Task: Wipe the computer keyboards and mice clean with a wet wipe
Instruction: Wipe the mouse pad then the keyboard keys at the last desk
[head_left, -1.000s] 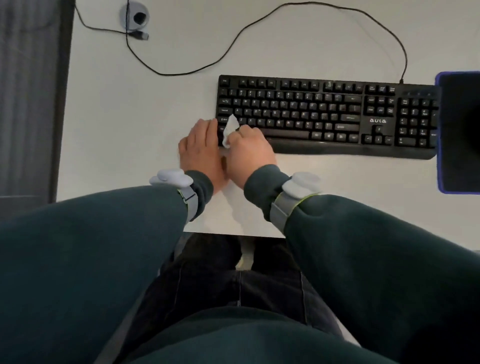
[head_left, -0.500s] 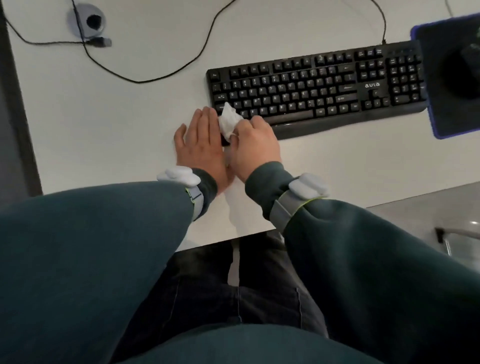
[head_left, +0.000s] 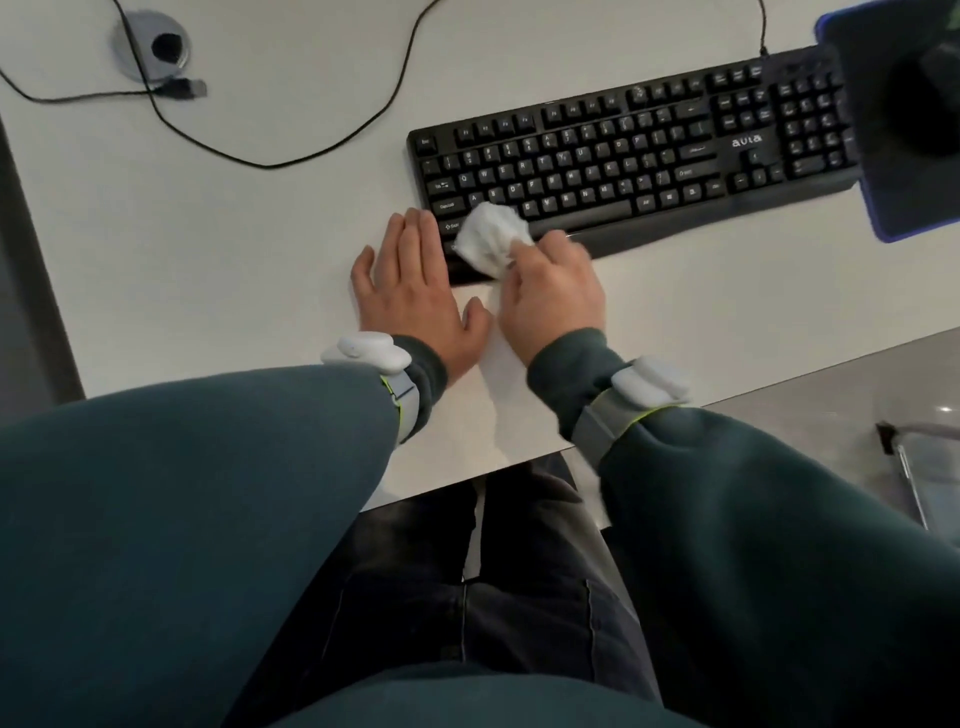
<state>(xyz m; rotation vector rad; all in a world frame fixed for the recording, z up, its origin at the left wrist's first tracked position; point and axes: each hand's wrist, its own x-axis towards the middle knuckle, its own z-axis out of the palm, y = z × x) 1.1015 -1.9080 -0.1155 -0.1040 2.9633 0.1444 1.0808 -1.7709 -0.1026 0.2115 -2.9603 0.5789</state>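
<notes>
Wet wipe (head_left: 491, 241) gripped by right hand (head_left: 551, 297) on keyboard (head_left: 623, 156); left hand (head_left: 410, 291) flat.

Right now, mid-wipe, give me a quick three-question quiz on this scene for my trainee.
1. True or false: the left hand holds the wipe.
2. Which part of the keyboard is the wipe on? A) near left corner B) number pad C) top row
3. Fill in: the left hand lies flat on the ____.
Key: 1 false, the right hand holds it; 2 A; 3 desk.
</notes>
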